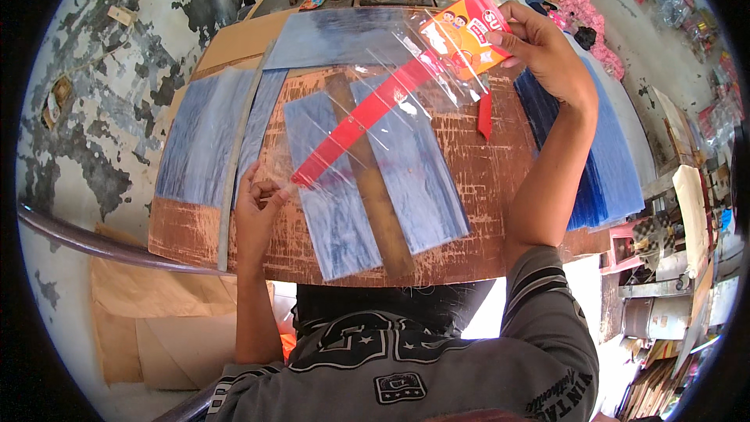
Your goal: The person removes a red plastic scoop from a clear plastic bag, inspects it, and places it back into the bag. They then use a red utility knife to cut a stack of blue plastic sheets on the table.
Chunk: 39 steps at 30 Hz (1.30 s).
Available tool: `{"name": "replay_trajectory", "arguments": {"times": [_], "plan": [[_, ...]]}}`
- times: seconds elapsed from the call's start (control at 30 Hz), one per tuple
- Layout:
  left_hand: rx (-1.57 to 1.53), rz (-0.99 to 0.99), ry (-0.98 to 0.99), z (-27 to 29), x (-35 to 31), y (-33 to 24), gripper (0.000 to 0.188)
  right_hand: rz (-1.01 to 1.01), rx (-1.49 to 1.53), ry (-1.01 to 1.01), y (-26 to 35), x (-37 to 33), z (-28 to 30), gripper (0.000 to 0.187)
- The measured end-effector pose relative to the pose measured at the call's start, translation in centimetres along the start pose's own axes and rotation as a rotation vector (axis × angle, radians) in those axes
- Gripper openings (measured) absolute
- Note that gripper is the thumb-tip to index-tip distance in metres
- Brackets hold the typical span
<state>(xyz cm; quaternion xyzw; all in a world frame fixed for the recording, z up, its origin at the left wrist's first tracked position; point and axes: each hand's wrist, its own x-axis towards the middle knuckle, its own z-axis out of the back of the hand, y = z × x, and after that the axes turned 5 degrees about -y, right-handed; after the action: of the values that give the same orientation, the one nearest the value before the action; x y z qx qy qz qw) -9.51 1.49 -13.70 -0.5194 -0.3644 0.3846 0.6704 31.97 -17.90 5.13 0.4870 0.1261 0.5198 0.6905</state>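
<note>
Both my hands hold a long clear plastic packaging strip [394, 90] stretched over a worn brown table [476, 180]. The strip has a red band down its length and an orange-red printed header with cartoon figures at its far end. My right hand [543, 51] grips that header end, raised at the table's far side. My left hand [258, 203] pinches the strip's near end at the lower left. Under the strip lie stacks of bluish clear plastic sheets [344, 187] and a wooden ruler [371, 180] running lengthwise.
More bluish sheets [205, 137] lie at the table's left, a dark blue stack [605, 164] hangs over its right. A small red strip [485, 116] lies on the table. Cardboard [234, 43] sits at the far left; clutter and pink items [590, 23] lie beyond.
</note>
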Motion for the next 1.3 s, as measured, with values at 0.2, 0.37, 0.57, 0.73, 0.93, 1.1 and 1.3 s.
{"name": "replay_trajectory", "arguments": {"times": [0.2,0.37,0.57,0.73,0.93,1.1,1.3], "plan": [[-0.076,0.111,0.064,0.5,0.8,0.9,0.04,0.012,0.083,-0.038,-0.5,0.6,0.3,0.023],[-0.31,0.07,-0.084,0.6,0.7,1.6,0.021,0.014,0.13,-0.166,0.1,0.7,-0.2,0.027],[-0.616,0.062,-0.102,0.6,0.7,1.2,0.01,0.014,0.096,-0.215,0.0,0.9,-0.4,0.028],[-0.645,0.05,-0.136,0.9,0.2,0.6,0.01,0.036,0.055,-0.257,-0.9,1.2,-0.5,0.027],[-0.443,-0.005,-0.184,-0.7,0.1,-0.1,0.011,0.08,-0.019,-0.345,-1.6,1.2,0.5,0.026],[-0.437,-0.007,-0.152,-1.0,0.5,-0.4,0.013,0.072,-0.061,-0.324,-1.3,1.1,1.0,0.03],[-0.43,0.027,-0.192,-1.0,0.9,0.0,0.014,0.044,-0.042,-0.315,-0.9,0.8,0.9,0.029]]}}
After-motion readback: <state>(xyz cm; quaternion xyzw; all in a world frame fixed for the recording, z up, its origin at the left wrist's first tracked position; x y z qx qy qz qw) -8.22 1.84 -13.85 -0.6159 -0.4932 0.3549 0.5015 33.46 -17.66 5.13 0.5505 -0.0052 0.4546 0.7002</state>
